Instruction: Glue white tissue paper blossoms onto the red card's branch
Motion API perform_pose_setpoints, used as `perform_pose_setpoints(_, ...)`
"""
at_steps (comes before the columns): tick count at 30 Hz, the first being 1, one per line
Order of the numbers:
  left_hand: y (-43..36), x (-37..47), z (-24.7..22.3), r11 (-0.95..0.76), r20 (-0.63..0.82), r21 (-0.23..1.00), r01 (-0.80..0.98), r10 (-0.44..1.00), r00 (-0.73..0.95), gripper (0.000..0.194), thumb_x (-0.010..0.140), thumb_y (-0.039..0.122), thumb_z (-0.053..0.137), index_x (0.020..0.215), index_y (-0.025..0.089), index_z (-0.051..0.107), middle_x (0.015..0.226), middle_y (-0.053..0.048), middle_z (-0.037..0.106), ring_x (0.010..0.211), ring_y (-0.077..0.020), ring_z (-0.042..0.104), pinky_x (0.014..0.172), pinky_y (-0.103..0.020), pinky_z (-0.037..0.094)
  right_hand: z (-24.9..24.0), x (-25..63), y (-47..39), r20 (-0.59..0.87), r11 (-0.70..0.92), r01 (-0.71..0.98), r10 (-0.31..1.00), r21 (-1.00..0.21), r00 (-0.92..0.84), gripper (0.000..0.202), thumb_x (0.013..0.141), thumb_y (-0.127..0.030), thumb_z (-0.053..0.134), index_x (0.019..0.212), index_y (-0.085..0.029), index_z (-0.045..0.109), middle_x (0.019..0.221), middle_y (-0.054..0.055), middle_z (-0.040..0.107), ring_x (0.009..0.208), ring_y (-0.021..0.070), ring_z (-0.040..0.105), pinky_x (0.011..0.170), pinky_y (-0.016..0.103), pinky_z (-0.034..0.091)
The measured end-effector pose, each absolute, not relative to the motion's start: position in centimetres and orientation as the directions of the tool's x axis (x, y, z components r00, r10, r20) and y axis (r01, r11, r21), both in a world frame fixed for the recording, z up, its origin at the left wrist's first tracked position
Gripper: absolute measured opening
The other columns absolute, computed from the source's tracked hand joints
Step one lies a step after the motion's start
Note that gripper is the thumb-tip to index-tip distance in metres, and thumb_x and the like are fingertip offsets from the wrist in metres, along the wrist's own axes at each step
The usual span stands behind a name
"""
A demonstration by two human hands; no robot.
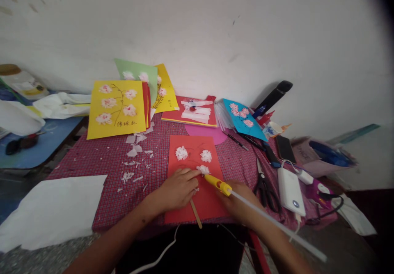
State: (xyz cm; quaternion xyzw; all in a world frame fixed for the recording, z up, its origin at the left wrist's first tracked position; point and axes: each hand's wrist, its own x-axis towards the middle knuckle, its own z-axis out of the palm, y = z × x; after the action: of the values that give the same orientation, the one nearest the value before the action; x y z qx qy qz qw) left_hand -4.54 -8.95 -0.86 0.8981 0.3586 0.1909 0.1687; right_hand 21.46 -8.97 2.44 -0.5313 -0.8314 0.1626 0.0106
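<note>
Glue gun (pixel 218 183), yellow, at white paper flower (pixel 203 170).
Right grip (pixel 237 199) closed around gun; left grip (pixel 177 188): cannot tell. Yellow card (pixel 118 108): handwritten characters.

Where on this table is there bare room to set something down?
The widest patch is tablecloth between the yellow card and white sheet, with a few specks. A narrower one lies between the red card and scissors. It is crowded around the phone and power bank, and where the left hand and right hand meet over the red card.
</note>
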Motion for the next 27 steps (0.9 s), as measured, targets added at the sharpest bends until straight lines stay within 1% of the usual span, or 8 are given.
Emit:
perform_pose_setpoints(5,-9.1,-4.5,-0.7,-0.684,0.211,0.415,0.600,0.714,0.667,0.020,0.102,0.024,0.049,0.103,0.017,0.067,0.149,-0.012,0.054,0.131,-0.0278,0.054,0.109,-0.048,0.044,5.6,20.4,-6.8,-0.187,0.428,0.867,0.858,-0.255,-0.479,0.021,0.090,-0.022,0.056,0.077,-0.019,0.073,0.073,0.008,0.074,0.061,0.0178,0.063,0.056,0.028,0.033)
perform_pose_setpoints(10,-9.1,-4.5,-0.5,-0.686,0.225,0.431,0.586,0.711,0.667,0.020,0.101,0.023,0.049,0.103,0.018,0.068,0.147,-0.012,0.055,0.130,-0.0275,0.055,0.109,-0.048,0.044,7.6,19.2,-5.4,-0.197,0.450,0.864,0.847,-0.228,-0.493,0.020,0.083,-0.019,0.061,0.066,-0.020,0.070,0.059,0.005,0.068,0.048,0.0141,0.053,0.049,0.028,0.024)
perform_pose_setpoints(14,-9.1,-4.6,-0.5,-0.684,0.234,0.442,0.580,0.712,0.662,0.021,0.102,0.023,0.048,0.105,0.018,0.068,0.145,-0.011,0.056,0.131,-0.0268,0.054,0.109,-0.047,0.044,8.8,19.6,-5.5,-0.193,0.446,0.856,0.845,-0.260,-0.499,0.017,0.080,-0.018,0.064,0.064,-0.020,0.069,0.060,0.004,0.067,0.050,0.0147,0.055,0.051,0.028,0.027)
perform_pose_setpoints(17,-9.1,-4.6,-0.6,-0.688,0.244,0.440,0.578,0.710,0.660,0.020,0.102,0.023,0.049,0.104,0.018,0.068,0.144,-0.011,0.058,0.131,-0.0266,0.054,0.109,-0.046,0.043,9.3,21.3,-5.9,-0.185,0.309,0.845,0.888,-0.436,-0.420,0.013,0.083,-0.029,0.066,0.076,-0.022,0.075,0.070,0.005,0.074,0.058,0.0181,0.062,0.054,0.027,0.035)
perform_pose_setpoints(19,-9.1,-4.6,-0.7,-0.691,0.247,0.437,0.576,0.708,0.662,0.019,0.102,0.024,0.049,0.103,0.018,0.068,0.144,-0.010,0.058,0.131,-0.0265,0.054,0.109,-0.046,0.042,9.0,22.7,-6.1,-0.235,0.115,0.784,0.919,-0.610,-0.318,0.015,0.083,-0.035,0.070,0.087,-0.022,0.077,0.070,0.004,0.074,0.056,0.0183,0.062,0.051,0.027,0.039)
perform_pose_setpoints(21,-9.1,-4.5,-0.8,-0.687,0.239,0.434,0.583,0.712,0.661,0.019,0.102,0.024,0.049,0.102,0.018,0.067,0.144,-0.010,0.058,0.130,-0.0263,0.054,0.109,-0.047,0.042,7.9,24.0,-6.1,-0.303,-0.102,0.657,0.932,-0.747,-0.200,0.023,0.080,-0.041,0.073,0.090,-0.020,0.073,0.060,0.000,0.068,0.047,0.0161,0.058,0.046,0.025,0.039)
perform_pose_setpoints(24,-9.0,-4.5,-0.7,-0.677,0.209,0.424,0.601,0.719,0.662,0.017,0.102,0.024,0.050,0.100,0.018,0.066,0.142,-0.010,0.059,0.128,-0.0261,0.055,0.109,-0.047,0.042,5.3,25.6,-5.8,-0.316,-0.255,0.410,0.945,-0.876,-0.089,0.034,0.081,-0.051,0.072,0.078,-0.018,0.064,0.053,-0.002,0.062,0.044,0.0136,0.055,0.045,0.024,0.042)
perform_pose_setpoints(27,-9.0,-4.5,-0.4,-0.671,0.188,0.423,0.609,0.723,0.665,0.016,0.101,0.023,0.050,0.097,0.018,0.065,0.141,-0.009,0.060,0.126,-0.0257,0.056,0.109,-0.047,0.043,2.9,26.4,-5.5,-0.353,-0.328,0.230,0.933,-0.916,-0.075,0.043,0.084,-0.059,0.069,0.076,-0.017,0.061,0.062,0.000,0.065,0.045,0.0118,0.056,0.044,0.024,0.043)
